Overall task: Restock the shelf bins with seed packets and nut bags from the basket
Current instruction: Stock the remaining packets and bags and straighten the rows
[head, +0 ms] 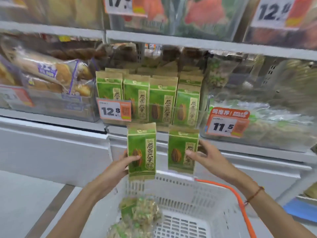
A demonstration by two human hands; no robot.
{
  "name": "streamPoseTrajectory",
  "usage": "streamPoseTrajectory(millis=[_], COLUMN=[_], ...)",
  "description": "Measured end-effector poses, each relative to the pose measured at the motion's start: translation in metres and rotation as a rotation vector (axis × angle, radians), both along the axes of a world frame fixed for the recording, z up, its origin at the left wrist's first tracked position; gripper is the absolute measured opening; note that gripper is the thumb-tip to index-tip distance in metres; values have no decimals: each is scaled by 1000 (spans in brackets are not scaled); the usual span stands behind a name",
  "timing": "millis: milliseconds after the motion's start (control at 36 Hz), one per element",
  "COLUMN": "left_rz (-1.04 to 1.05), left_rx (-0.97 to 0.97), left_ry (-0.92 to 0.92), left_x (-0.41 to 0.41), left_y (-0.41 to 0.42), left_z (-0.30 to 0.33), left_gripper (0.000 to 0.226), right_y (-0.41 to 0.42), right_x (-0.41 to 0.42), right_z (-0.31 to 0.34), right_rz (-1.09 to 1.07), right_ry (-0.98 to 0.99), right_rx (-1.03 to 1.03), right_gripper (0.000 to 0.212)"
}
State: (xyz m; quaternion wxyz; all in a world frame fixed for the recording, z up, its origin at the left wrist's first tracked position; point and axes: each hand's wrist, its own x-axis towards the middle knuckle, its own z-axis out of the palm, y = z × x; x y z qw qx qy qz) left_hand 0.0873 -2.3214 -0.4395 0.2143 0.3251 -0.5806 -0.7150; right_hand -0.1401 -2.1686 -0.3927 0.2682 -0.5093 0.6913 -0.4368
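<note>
Upright, a seed packet [141, 150] in each raised hand: left hand [120, 164], right hand [205, 156].

Seed packets [141, 150]: matt kraft-like paper. Basket [185, 200]: white perforated plastic, smooth. Shelf bin [173, 115]: clear glossy plastic. Nut bags [140, 215]: shiny transparent film.

We read 12.8 on the price tag [114, 109] clipped to the front of the seed-packet bin at centre frame. To the right, a red-topped price tag [228, 123] shows 11.5 under Chinese characters. At the top edge, one tag [274, 12] reads 12, another [120, 4] 17. The green seed packets [163, 102] carry vertical Chinese characters, too blurred for us to read surely.
</note>
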Motion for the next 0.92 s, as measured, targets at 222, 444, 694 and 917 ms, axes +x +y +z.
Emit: streamPoseTrajectory(millis=[222, 444, 694, 917], left_rz=[40, 84, 5, 193], left_rx=[-358, -542, -726, -1512], left_ry=[350, 357, 220, -410], left_x=[-52, -69, -113, -139], left_y=[2, -7, 0, 5], left_z=[122, 171, 196, 175], left_gripper=[31, 32, 34, 77], right_y=[-6, -49, -37, -27], right_x=[0, -42, -58, -56], right_z=[113, 133, 134, 127], right_rz=[-242, -327, -417, -279], right_ry=[27, 662, 515, 432], right_rx=[-743, -162, -309, -215], right_gripper=[35, 41, 37, 64])
